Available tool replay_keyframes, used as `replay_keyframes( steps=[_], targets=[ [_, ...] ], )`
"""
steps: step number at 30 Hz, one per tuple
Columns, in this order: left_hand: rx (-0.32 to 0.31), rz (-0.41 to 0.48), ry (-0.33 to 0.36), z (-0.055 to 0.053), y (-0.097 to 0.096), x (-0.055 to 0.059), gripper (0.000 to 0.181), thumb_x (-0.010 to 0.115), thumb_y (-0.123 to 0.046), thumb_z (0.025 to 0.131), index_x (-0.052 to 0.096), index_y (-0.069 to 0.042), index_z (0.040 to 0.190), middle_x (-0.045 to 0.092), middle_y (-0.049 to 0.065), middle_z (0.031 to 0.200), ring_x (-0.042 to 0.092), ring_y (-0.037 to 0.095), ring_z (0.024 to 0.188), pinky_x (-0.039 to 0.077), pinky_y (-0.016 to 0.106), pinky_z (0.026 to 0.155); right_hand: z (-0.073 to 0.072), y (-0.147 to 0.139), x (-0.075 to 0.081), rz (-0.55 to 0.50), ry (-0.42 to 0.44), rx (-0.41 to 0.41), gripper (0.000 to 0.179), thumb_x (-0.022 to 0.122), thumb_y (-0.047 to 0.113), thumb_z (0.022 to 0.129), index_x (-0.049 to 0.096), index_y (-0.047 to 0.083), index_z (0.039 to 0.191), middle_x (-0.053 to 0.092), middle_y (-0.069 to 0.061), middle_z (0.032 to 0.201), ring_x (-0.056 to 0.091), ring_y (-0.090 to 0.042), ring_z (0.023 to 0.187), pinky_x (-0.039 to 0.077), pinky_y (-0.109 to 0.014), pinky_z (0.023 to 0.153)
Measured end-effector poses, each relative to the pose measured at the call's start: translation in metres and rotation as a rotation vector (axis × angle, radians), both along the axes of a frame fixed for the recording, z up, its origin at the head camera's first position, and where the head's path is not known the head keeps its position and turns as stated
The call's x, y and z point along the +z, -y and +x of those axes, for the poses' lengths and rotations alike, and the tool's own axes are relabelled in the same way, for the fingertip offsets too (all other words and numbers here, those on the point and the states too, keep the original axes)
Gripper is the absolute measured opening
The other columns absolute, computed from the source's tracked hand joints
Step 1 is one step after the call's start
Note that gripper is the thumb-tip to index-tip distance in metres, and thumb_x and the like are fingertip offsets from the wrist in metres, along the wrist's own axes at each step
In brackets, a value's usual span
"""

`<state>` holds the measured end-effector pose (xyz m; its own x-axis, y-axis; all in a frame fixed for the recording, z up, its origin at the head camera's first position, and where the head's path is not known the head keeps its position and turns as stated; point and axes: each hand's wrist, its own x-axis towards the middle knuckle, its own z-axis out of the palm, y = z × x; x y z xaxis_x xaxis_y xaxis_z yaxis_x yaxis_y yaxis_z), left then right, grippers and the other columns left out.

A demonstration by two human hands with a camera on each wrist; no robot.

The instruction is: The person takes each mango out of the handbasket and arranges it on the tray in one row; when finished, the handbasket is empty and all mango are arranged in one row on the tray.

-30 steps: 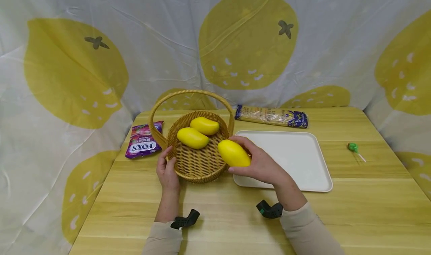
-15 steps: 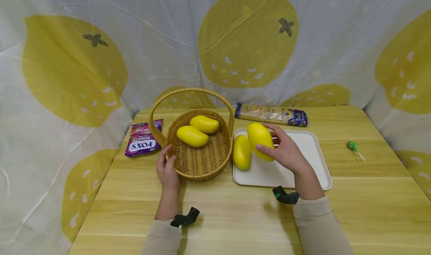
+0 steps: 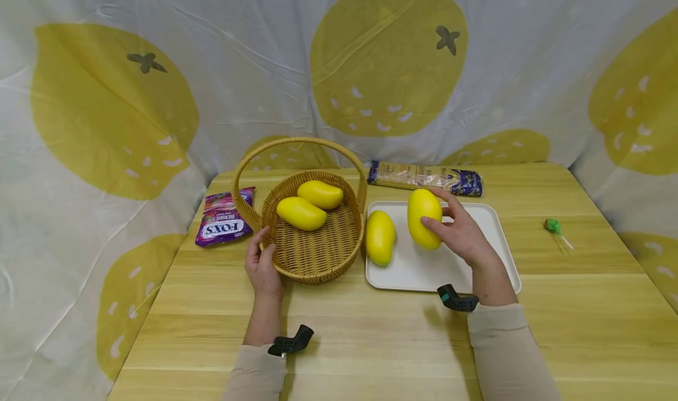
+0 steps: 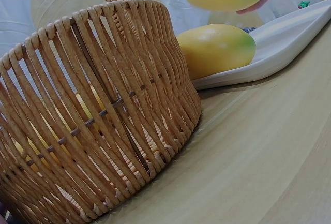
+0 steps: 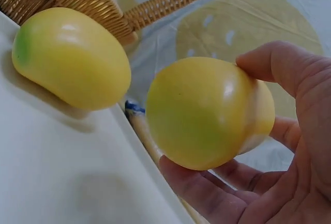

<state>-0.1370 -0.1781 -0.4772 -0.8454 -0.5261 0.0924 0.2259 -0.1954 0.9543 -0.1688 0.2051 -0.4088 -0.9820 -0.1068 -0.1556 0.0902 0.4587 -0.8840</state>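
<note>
In the head view, my left hand point(image 3: 263, 270) holds the near left side of a round wicker basket point(image 3: 312, 276) with a tall arched handle. Two yellow mangoes lie inside, a nearer one point(image 3: 302, 214) and a farther one point(image 3: 320, 194). My right hand point(image 3: 467, 236) grips another mango point(image 3: 424, 218) between thumb and fingers, raised over a white tray point(image 3: 492, 254). At the tray's left end lies one more mango point(image 3: 379, 238), close beside the basket. The right wrist view shows the held mango's greenish end point(image 5: 196, 118). Only the basket's outer wall point(image 4: 114, 110) fills the left wrist view's left side.
A purple bag of Fox's Berries candy point(image 3: 224, 218) lies left of the basket. Behind the tray is a long pack of dry noodles point(image 3: 424, 177). A green-wrapped lollipop point(image 3: 553, 226) lies at the right. Lemon-print cloth point(image 3: 392, 59) hangs around the table.
My right hand has carried its mango from above the basket's right rim rightwards over the tray. The mango on the tray's left end has come into view. My left hand stays at the basket.
</note>
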Motion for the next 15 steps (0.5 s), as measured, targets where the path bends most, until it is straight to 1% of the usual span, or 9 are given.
replay_keyframes(
  steps=[4,7,11,15],
  targets=[
    [0.009,0.002,-0.005,0.000,-0.001,0.002,0.040,0.045,0.003,0.095,0.063,0.001,0.130,0.052,0.011,0.149,0.040,0.013,0.141,0.041,0.016,0.104,-0.002,0.001,-0.003,0.031,0.024,0.001,0.075,0.067,0.040,0.097,0.027,0.029,0.161,0.049,-0.027,0.139,0.059,-0.037,0.111,0.050,-0.032,0.084],
    [0.003,0.005,0.000,0.001,-0.001,0.002,0.040,0.044,0.003,0.095,0.062,0.001,0.131,0.052,0.009,0.149,0.040,0.013,0.140,0.043,0.017,0.102,-0.004,0.001,-0.007,0.048,0.041,0.009,0.075,0.068,0.040,0.096,0.030,0.027,0.160,0.054,-0.026,0.137,0.060,-0.037,0.113,0.051,-0.034,0.087],
    [-0.011,0.011,0.010,0.001,0.000,0.002,0.041,0.043,0.003,0.096,0.061,0.001,0.133,0.050,0.008,0.151,0.040,0.013,0.140,0.046,0.017,0.099,-0.005,0.000,-0.012,0.038,0.065,0.034,0.075,0.068,0.039,0.097,0.030,0.026,0.160,0.057,-0.028,0.138,0.062,-0.037,0.117,0.055,-0.039,0.092],
    [-0.012,0.010,0.012,0.000,0.000,0.002,0.041,0.043,0.003,0.097,0.061,0.000,0.133,0.049,0.009,0.152,0.040,0.013,0.140,0.046,0.017,0.099,-0.006,0.000,-0.018,0.013,0.090,0.056,0.076,0.068,0.039,0.097,0.030,0.024,0.160,0.056,-0.029,0.138,0.063,-0.036,0.116,0.059,-0.039,0.090]
  ],
)
